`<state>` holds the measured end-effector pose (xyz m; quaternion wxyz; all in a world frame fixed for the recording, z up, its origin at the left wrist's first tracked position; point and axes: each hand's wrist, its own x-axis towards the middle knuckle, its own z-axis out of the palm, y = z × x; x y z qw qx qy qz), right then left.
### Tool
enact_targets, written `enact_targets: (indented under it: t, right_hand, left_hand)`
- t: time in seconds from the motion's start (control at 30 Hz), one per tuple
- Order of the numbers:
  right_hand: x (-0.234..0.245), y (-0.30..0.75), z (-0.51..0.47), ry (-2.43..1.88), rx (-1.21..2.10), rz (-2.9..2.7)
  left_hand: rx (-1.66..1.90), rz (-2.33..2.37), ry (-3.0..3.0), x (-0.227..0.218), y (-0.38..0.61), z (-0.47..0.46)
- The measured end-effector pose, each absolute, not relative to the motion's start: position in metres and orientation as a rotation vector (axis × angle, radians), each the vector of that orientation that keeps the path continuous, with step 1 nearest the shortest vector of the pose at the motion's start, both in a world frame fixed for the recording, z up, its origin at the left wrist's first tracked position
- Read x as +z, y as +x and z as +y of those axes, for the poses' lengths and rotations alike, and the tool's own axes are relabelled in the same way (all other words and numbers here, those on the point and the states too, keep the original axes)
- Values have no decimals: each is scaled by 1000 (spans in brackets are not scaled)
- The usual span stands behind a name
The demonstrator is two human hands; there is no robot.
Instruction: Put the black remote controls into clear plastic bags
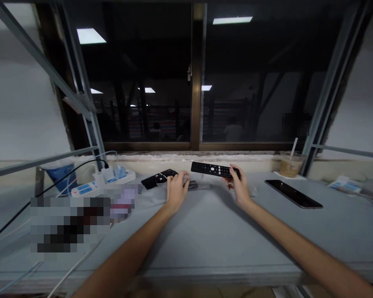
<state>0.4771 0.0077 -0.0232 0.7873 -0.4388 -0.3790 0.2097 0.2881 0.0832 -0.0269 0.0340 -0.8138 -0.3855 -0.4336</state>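
Right hand (240,190): fingers closed around the right end of the raised remote control (209,169), its buttons showing, above the bench (220,240)
Left hand (176,190): fingers bent at the right end of the lower remote control (157,179); cannot tell whether they grip it
Bench right: smartphone (294,193) lying flat, drink cup (289,166) with straw (295,145) behind it
Bench left: power strip (129,178) with plugs in it

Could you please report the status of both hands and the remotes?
Right hand holding long black button-studded remote above grey tabletop. Left hand at one end of second black remote, grip unclear. Flat, plastic-looking packet lying between hands.
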Motion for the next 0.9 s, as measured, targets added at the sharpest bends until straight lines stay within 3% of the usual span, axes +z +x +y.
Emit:
enact_targets:
  t: [0.23, 0.57, 0.9]
  right_hand:
    - [-20, 491, 10, -920, 552, -694]
    - [-22, 498, 11, -982, 654, -685]
    - [-17, 492, 5, -1089, 534, -709]
  left_hand:
    - [-1390, -1092, -2456, -26, 290, 78]
    - [-1113, -973, -2533, -24, 289, 73]
    - [-851, -782, -2595, -23, 290, 71]
